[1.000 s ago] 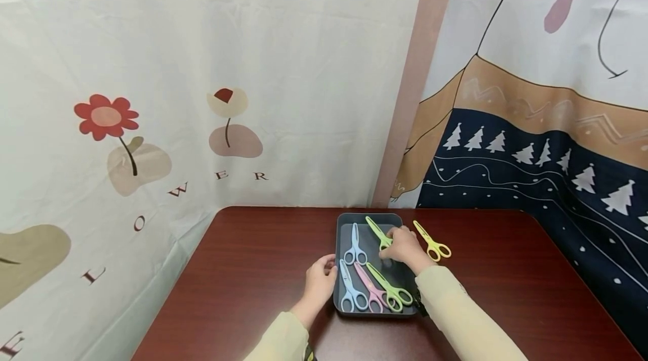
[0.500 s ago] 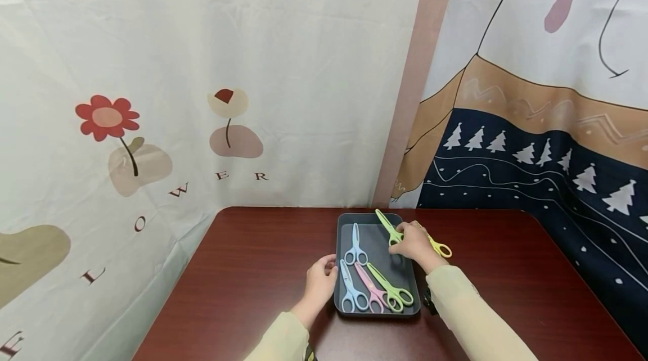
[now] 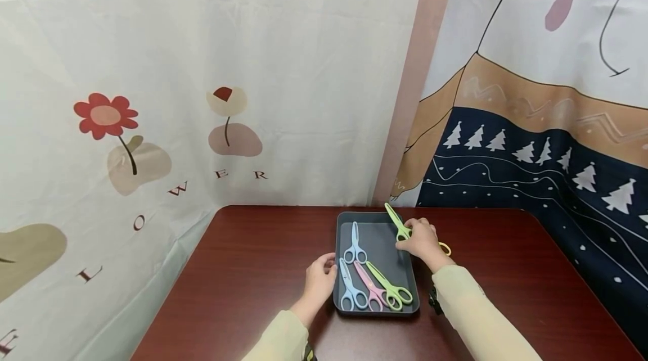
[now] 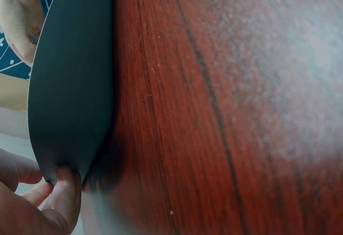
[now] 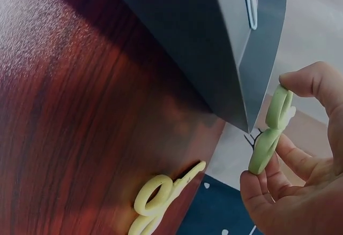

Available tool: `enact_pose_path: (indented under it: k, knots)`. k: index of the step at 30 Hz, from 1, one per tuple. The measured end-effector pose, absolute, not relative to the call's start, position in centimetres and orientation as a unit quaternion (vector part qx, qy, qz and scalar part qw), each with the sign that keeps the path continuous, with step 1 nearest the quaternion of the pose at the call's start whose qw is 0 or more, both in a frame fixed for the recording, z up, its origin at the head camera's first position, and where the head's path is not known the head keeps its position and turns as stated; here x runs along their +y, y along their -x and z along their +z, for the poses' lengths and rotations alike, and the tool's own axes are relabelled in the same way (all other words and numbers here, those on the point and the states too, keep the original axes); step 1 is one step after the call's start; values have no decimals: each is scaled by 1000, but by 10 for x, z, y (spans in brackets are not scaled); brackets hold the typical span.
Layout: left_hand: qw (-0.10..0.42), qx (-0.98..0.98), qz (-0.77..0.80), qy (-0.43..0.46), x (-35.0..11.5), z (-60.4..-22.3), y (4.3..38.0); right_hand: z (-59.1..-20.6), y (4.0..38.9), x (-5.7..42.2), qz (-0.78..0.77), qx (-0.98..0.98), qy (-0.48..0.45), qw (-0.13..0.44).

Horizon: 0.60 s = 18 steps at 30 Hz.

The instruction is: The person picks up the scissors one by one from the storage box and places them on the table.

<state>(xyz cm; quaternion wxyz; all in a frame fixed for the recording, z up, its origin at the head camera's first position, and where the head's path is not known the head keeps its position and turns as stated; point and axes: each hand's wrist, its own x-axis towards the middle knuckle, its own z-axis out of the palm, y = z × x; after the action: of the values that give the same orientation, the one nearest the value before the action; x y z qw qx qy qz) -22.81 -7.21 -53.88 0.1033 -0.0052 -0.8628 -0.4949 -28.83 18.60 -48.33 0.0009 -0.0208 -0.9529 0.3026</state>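
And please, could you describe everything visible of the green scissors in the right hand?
The green scissors look like smooth plastic, with two rounded loops and a tapering blade end, apparently closed. The right hand pinches them by the loops. They look raised; in the head view they cross the tray at its far right corner, tip pointing forward and left.

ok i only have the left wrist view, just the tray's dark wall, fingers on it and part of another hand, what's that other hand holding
Observer: The right hand pinches green scissors by the handles.

Operator: got it, how many scissors are lying in the tray

Observer: Four pairs lie in the tray: two blue, one pink, one green.

Operator: and any outside it

Observer: Yes, yellow scissors lie on the table, to the right of the tray.
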Motion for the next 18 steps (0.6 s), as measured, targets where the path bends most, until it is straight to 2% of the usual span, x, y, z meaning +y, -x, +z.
enact_pose_path:
  k: [18]
  knots:
    - [101, -860, -500, 12, -73, -536, 226, -489, 289, 211, 297, -953, 63, -1]
